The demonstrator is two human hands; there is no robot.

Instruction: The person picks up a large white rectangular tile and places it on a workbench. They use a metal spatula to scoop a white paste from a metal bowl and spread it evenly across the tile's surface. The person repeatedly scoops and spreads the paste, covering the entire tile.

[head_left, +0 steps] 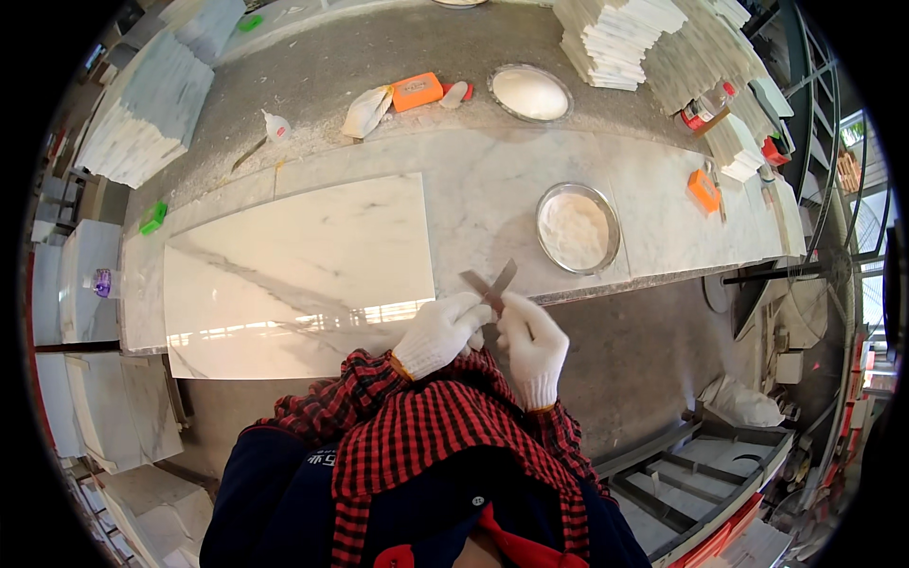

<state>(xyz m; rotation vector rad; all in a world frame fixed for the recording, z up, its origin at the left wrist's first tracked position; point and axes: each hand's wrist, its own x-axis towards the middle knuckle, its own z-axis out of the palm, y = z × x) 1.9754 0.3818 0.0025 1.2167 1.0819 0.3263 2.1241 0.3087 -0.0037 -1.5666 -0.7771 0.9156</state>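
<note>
Close to the person's chest, the gloved left hand (438, 333) and gloved right hand (532, 346) are each pinching a thin metal blade (491, 283), the two strips crossing just above the fingertips. Beyond them a polished marble slab (294, 275) is lying on the bench (473, 189), with a round metal dish (578, 228) sitting farther right.

On the table (473, 204): large polished marble slab (298, 270), two round powder-filled pans (578, 228), orange sponges (418, 92), stacked tiles (615, 33).
</note>
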